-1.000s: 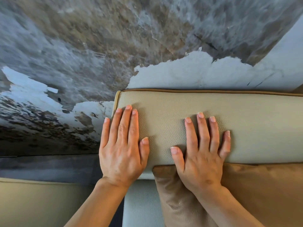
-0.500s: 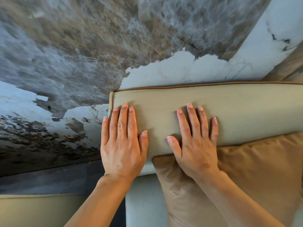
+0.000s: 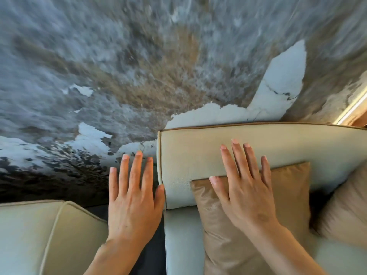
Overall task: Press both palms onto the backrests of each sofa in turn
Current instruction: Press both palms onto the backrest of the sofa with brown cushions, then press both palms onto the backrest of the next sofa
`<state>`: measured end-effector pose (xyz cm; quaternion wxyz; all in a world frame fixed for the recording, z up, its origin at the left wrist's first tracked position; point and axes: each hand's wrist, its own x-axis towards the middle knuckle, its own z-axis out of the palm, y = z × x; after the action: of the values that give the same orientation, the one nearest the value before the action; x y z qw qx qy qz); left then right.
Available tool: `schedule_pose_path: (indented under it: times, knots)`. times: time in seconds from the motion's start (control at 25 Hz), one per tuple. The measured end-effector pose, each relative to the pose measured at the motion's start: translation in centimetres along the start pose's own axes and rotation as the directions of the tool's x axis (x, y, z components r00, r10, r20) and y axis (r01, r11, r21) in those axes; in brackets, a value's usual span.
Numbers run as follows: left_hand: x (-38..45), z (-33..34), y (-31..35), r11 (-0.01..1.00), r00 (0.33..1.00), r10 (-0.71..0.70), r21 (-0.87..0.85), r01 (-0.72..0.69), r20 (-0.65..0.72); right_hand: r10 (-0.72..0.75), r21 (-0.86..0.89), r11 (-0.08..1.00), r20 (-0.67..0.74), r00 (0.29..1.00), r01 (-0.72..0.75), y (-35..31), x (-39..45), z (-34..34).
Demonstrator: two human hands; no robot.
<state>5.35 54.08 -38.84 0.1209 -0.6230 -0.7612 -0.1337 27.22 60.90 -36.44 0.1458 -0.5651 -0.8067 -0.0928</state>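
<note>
A cream leather sofa backrest [image 3: 198, 153] with tan piping stands against the wall at centre right. My right hand [image 3: 244, 187] is flat with fingers spread, its fingertips over the backrest and its palm over a tan cushion [image 3: 294, 187]; whether it still touches is unclear. My left hand [image 3: 133, 197] is flat and open just left of the backrest's edge, over the gap between the two sofas. A second cream sofa [image 3: 39, 235] lies at lower left.
A marbled grey, brown and white wall [image 3: 139, 76] fills the upper view. A lighter beige cushion [image 3: 345, 205] leans at the right. The dark gap [image 3: 153, 255] separates the sofas. A lit strip [image 3: 351, 110] shows at far right.
Both hands have slid left and down off the backrest's face; the left one has left it for the gap. My view swung left, bringing the second sofa in.
</note>
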Motion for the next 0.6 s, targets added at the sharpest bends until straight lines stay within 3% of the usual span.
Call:
schedule_pose_path:
  times: [0.28,0.6]
  knots:
    - [-8.4,-19.7,0.0,0.995,0.974,-0.101,-0.014,0.100,-0.203,0.003,0.099,0.995,-0.225,0.974,0.020,-1.4,-6.5,-19.7]
    - [-20.0,-37.3,-0.9,0.984,0.930,-0.150,0.045,0.175,-0.335,-0.023,0.138,0.988,-0.302,0.953,0.068,-4.8,-17.1,-35.3]
